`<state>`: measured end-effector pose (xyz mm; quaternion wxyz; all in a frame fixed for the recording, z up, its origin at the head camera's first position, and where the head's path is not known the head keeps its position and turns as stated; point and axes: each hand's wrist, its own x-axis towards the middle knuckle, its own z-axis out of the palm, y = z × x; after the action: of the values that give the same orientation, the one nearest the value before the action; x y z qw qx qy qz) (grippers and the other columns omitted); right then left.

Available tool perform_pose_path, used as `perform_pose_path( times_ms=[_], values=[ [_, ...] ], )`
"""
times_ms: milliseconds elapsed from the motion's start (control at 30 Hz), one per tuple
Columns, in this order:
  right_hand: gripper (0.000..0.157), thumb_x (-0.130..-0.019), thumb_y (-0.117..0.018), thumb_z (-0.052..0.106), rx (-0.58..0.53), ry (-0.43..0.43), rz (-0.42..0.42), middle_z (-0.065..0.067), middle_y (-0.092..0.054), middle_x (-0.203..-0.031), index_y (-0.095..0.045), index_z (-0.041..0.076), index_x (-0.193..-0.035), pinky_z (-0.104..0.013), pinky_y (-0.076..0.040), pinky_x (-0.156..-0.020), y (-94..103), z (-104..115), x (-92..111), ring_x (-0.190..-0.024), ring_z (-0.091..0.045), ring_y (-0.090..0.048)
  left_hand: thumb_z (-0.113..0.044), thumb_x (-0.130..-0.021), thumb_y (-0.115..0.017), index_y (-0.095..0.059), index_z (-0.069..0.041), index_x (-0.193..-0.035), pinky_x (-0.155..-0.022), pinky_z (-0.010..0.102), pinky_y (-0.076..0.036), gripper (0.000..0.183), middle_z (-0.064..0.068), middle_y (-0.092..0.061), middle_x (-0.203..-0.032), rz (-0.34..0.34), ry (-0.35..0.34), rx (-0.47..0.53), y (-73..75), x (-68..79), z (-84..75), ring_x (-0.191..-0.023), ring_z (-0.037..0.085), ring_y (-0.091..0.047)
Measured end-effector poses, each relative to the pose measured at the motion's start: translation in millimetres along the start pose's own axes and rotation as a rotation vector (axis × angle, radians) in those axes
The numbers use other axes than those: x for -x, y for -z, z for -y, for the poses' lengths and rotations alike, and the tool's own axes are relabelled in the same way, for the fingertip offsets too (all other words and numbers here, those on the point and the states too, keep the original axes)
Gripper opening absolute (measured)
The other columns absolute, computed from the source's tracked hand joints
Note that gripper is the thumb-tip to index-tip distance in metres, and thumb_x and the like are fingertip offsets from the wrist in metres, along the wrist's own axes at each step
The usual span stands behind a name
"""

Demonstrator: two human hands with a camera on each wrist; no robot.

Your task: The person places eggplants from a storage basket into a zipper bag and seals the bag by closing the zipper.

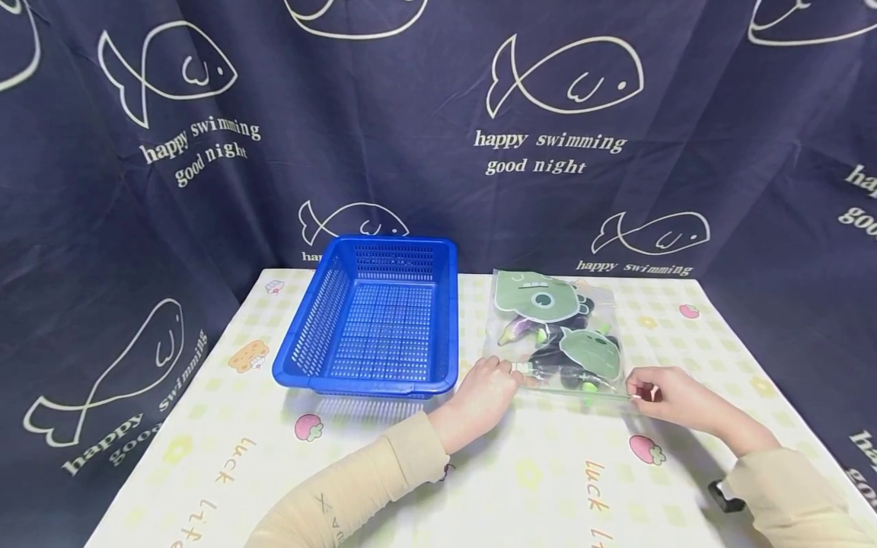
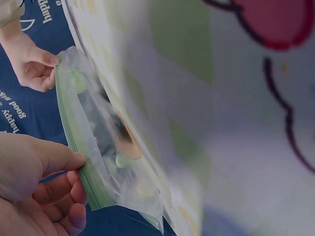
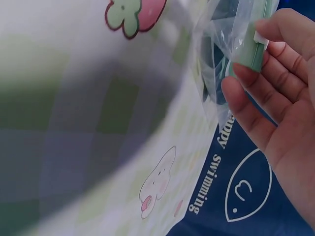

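Observation:
A clear zip bag point(image 1: 510, 304) with green dinosaur prints lies on the table, its green zip edge point(image 2: 74, 132) toward me. Dark purple things with green ends, resembling small eggplants point(image 1: 521, 329), show through the plastic. My left hand point(image 1: 485, 392) pinches the left end of the zip edge between thumb and fingers. At the right end, my right hand point(image 1: 674, 399) pinches the edge by a small white slider point(image 3: 261, 38). Whether the zip is parted cannot be told.
A blue plastic basket point(image 1: 448, 320) with perforated walls stands left of the bag, near the left forearm. Beneath everything is a table with a checked, printed cloth point(image 1: 534, 487). A dark blue fish-print curtain point(image 1: 438, 152) hangs behind the table's far edge.

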<state>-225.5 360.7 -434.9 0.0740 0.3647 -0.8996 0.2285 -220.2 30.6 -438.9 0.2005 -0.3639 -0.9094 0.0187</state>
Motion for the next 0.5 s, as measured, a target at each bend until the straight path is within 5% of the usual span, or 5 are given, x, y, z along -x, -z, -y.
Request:
perform_pose_path(
  times_ms=[500],
  values=[
    [0.037, -0.062, -0.07, -0.006, -0.002, 0.021, 0.011, 0.022, -0.046, -0.067, -0.052, 0.025, -0.074, -0.013, -0.035, -0.051, -0.2, -7.8, 4.2, -0.061, 0.003, -0.045, -0.01, -0.082, -0.062, -0.07, -0.021, -0.092, -0.059, 0.022, -0.039, 0.017, -0.004, -0.065, -0.081, 0.024, -0.023, -0.007, -3.8, 5.6, -6.8, -0.07, 0.011, -0.055]
  ],
)
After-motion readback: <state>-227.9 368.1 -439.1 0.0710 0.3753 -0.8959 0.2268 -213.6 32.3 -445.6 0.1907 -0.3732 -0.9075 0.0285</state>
